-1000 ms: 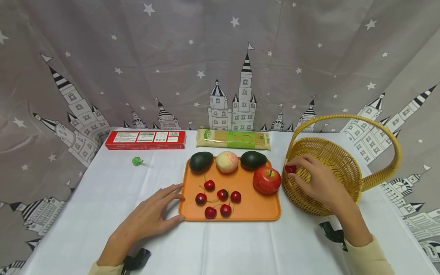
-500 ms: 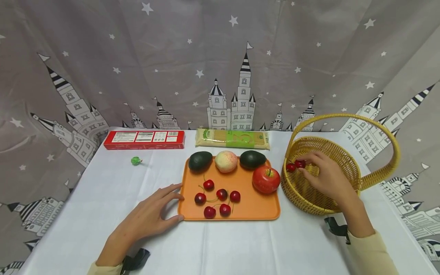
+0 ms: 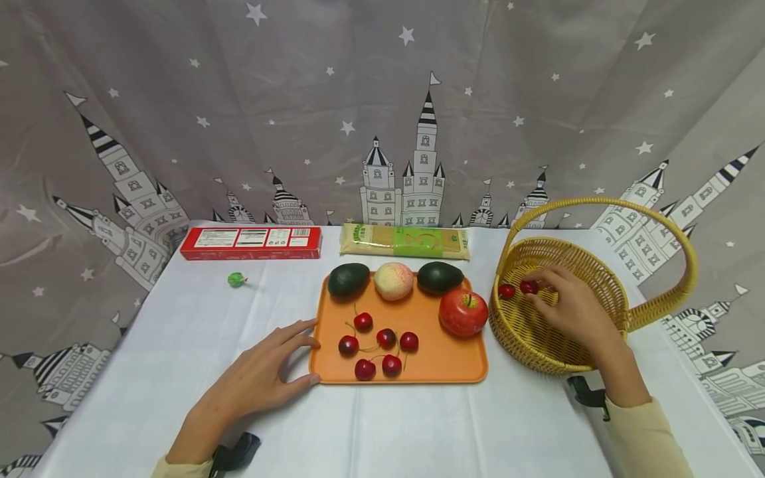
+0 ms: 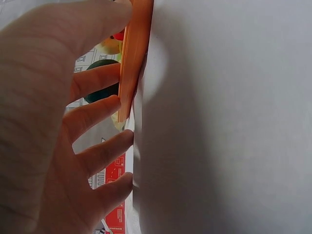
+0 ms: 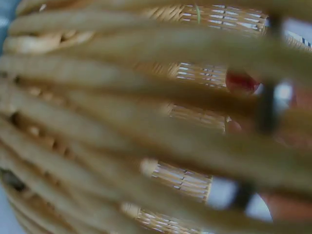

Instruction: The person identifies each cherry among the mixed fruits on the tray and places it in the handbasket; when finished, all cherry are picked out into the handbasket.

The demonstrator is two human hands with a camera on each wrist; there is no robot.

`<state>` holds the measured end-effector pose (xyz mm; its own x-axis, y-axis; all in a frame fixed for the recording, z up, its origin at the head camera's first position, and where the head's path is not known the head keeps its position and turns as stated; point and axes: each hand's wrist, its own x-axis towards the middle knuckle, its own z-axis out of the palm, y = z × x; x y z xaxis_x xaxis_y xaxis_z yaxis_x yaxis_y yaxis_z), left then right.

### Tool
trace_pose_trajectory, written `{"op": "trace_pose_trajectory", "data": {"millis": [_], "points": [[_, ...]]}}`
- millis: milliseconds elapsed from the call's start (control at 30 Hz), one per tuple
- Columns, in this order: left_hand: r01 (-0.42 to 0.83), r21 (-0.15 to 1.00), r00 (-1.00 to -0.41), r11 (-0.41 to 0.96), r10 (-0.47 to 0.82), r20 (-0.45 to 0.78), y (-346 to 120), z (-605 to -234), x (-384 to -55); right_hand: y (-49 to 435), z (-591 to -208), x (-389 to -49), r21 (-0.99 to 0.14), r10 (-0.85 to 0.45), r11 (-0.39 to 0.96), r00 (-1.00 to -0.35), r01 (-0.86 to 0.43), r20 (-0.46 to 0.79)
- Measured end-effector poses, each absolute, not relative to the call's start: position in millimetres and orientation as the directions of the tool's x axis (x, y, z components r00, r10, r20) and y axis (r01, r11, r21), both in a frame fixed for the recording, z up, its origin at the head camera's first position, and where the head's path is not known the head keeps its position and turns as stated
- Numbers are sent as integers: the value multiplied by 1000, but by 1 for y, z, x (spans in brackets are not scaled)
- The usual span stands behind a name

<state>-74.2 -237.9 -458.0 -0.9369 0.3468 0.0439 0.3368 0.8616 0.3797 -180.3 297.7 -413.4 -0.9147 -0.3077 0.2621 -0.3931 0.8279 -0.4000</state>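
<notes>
My right hand (image 3: 564, 302) reaches into the yellow wicker basket (image 3: 508, 342) at the right and pinches a dark red cherry (image 3: 528, 287) at its fingertips. A second cherry (image 3: 507, 291) lies just left of it inside the basket. In the right wrist view, blurred basket strands (image 5: 97, 107) cover most of the hand; a red cherry (image 5: 241, 82) shows through a gap. My left hand (image 3: 257, 375), fingers spread and relaxed, touches the left edge of the orange tray (image 3: 448, 362). Several cherries (image 3: 391, 365) with stems lie on that tray.
At the tray's back are two avocados (image 3: 349, 280) (image 3: 439, 277), a peach (image 3: 394, 281) and a red apple (image 3: 463, 312). Behind stand a red box (image 3: 251, 243) and a noodle packet (image 3: 406, 241). A small green item (image 3: 237, 279) lies left. The basket's handle (image 3: 687, 265) arches high.
My right hand has shifted slightly right inside the basket with the cherry at its fingertips. A second cherry has come into sight near the basket's left wall. The left hand stays put.
</notes>
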Motion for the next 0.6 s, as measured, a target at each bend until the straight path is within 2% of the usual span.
{"op": "trace_pose_trajectory", "data": {"millis": [233,600], "points": [[334,381,-938,862,346,41,-238,-459,-74,303,-417,-184,-412,-308,841,-936,-352,171],[329,374,-939,867,342,34,-237,-459,-74,304,-423,-187,-433,-350,831,-933,-349,81]]}}
